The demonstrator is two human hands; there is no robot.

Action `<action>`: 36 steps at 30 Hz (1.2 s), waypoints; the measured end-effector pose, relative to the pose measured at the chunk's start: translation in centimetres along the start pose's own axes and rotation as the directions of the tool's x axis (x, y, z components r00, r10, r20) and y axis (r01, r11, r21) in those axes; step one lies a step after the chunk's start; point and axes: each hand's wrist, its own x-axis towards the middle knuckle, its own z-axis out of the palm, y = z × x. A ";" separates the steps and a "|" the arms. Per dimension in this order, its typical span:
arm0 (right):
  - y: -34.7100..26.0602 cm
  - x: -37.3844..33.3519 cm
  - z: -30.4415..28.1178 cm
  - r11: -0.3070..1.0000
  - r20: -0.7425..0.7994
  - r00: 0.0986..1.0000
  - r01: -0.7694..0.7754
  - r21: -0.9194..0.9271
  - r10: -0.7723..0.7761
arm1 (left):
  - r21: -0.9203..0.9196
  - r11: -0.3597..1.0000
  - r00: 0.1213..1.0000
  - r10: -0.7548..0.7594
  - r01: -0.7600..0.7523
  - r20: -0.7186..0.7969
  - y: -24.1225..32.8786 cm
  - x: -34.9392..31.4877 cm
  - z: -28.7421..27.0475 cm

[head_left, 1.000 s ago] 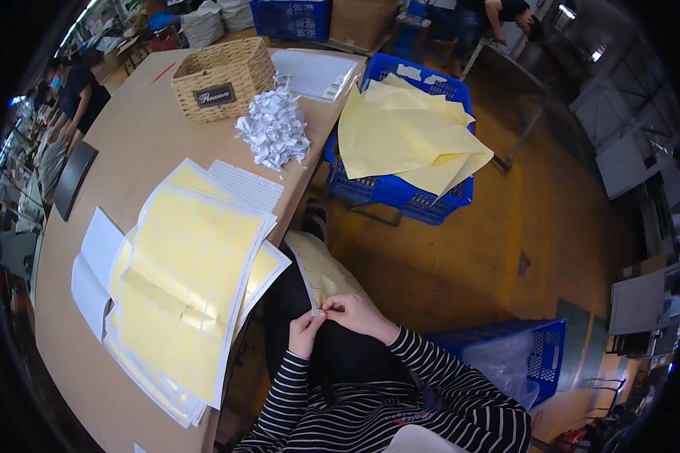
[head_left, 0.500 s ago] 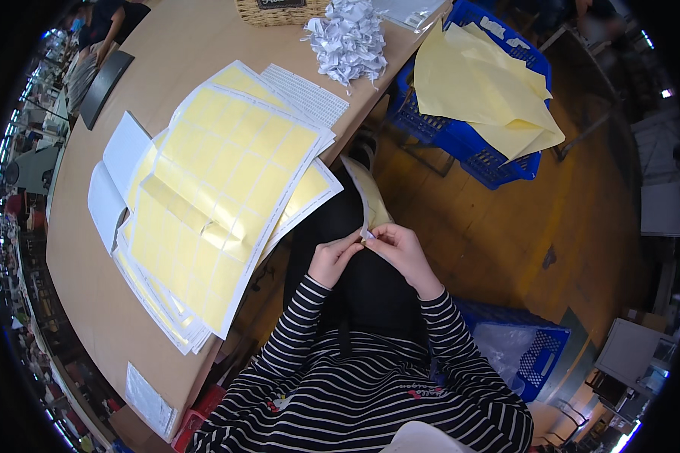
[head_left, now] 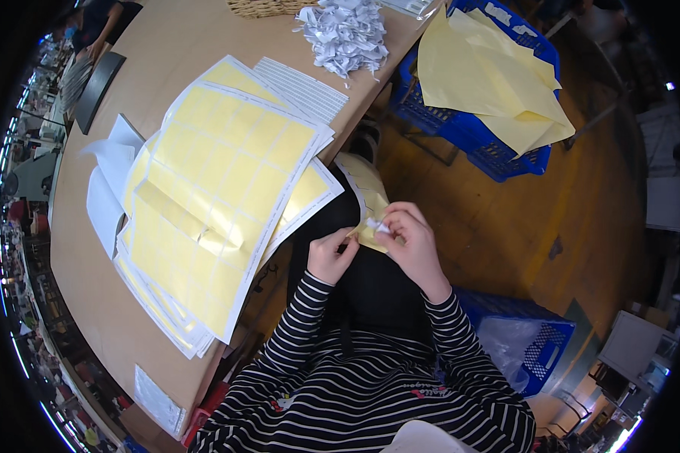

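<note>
In the head view, my left hand [head_left: 329,257] is pinching the near edge of a yellow sticker sheet [head_left: 368,195] between thumb and forefinger, seemingly to steady it, while my lap [head_left: 366,291] is supporting it from beneath. My right hand [head_left: 413,245] is gripping a small white paper scrap [head_left: 378,226] in closed fingertips, just over the sheet. More yellow sheets [head_left: 219,174] are lying stacked on the table [head_left: 91,287] at my left, presumably for easy reach; white paper scraps [head_left: 344,38] are sitting heaped beyond.
</note>
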 end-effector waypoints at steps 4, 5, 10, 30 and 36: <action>-0.4 0.5 -1.1 0.987 -0.205 0.973 0.073 -0.141 -0.102 | -0.208 0.968 0.990 -0.127 0.137 0.059 0.1 0.3 0.3; -0.3 0.4 -1.0 0.994 -0.254 0.965 0.044 -0.102 -0.069 | -0.259 0.954 0.987 -0.138 0.153 0.077 0.1 0.2 0.6; 0.6 0.3 -2.2 0.938 -0.339 0.921 0.068 -0.339 -0.189 | -0.436 0.870 0.972 -0.180 0.228 0.149 0.1 -0.5 2.0; 1.1 0.7 -2.1 0.810 -0.123 0.939 0.206 -0.548 -0.322 | -0.134 0.935 0.930 -0.296 0.328 0.218 -0.2 -4.4 -0.1; 3.4 1.4 -8.2 0.895 -0.312 0.936 0.010 -0.446 -0.166 | -0.378 0.819 0.896 -0.343 0.432 0.281 -2.0 -6.4 -1.2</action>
